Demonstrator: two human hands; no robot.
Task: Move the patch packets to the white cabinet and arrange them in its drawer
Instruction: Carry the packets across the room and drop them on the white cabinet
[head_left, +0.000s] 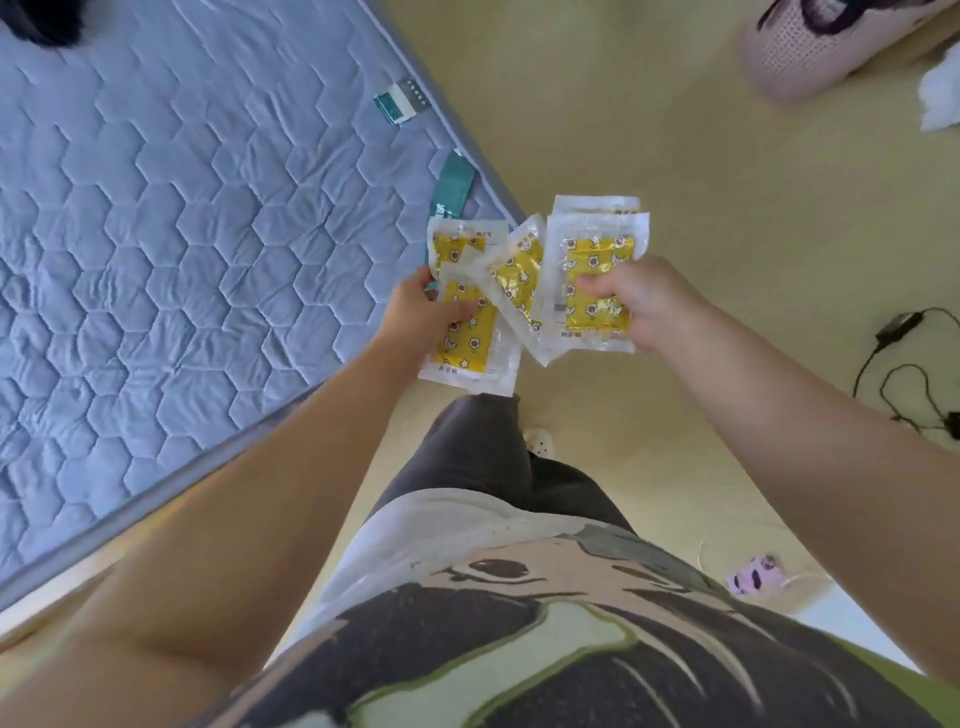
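1. Nearest you, at 6 o'clock, is your printed shirt (519, 623). Just above it are your dark trousers (493, 457), with a pale spotted slipper (540, 441) showing past the knee.
2. Your bare forearms reach up from 7 and 4 o'clock, and the hands are apart, side by side, near the middle of the view.
3. Your left hand (426, 312) is curled round a small stack of patch packets (467, 338), with the thumb across the front one. They are clear wrappers with yellow printed patches inside.
4. Your right hand (623, 301) pinches a second stack (597, 249) by its lower half, with the fingers folded over the yellow face.
5. One tilted packet (519, 280) sits fanned between the two stacks and overlaps both. You cannot tell which hand holds it.
6. All the packets are in the air above the floor (675, 182), just off the corner of the mattress.
7. From 8 to 11 o'clock lies the grey-blue quilted mattress (156, 234), with two green tags (454, 187) along its near edge.
8. At 3 o'clock a black cable and adapter (893, 364) lie on the floor, and at 4 o'clock there is a small pink spotted thing (753, 574).
9. Farthest off, at 1 o'clock, stands a pale pink perforated object (810, 52).
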